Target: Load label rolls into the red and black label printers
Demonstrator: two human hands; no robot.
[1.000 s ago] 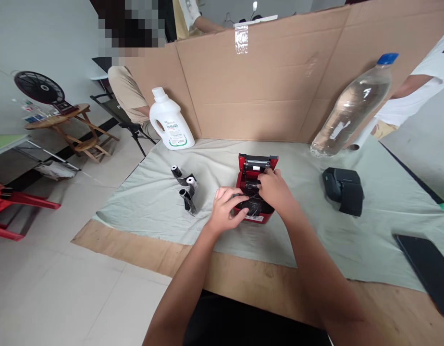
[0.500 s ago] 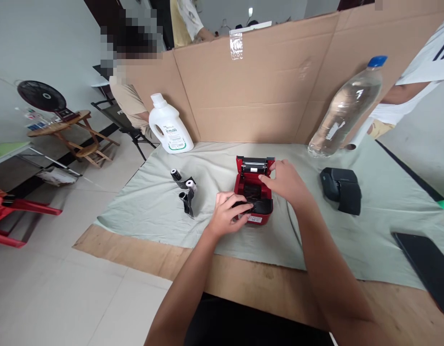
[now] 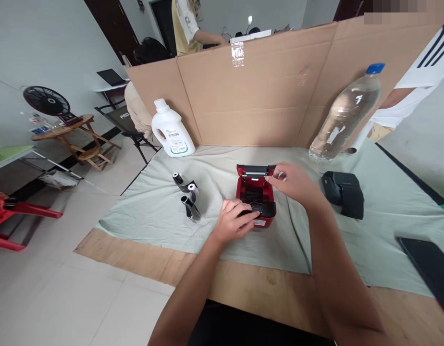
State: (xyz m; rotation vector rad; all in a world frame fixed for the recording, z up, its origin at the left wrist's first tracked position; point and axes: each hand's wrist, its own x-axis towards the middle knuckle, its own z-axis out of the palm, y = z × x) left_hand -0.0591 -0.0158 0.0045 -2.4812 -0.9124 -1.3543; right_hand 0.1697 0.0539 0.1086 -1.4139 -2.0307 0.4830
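Observation:
A small red and black printer (image 3: 268, 222) stands on the cloth with its lid (image 3: 256, 172) raised and its inside showing. My left hand (image 3: 234, 221) lies over the printer's front left, fingers stretched onto the black front part. At the right side, my right hand (image 3: 294, 182) grips the edge of the lid between thumb and fingers. Left of the printer lie several dark rolls of ribbon (image 3: 189, 202), joined by loose black film.
A white jug (image 3: 173, 132) and a large clear bottle (image 3: 346, 117) stand before a cardboard screen (image 3: 251, 101). To the right are a black device (image 3: 342, 192) and a phone (image 3: 429, 269). Other people are partly visible behind the screen.
My right hand has left the printer's inside and taken hold of the lid's right edge; the lid now leans further forward. My left hand stays on the front. The view has shifted slightly.

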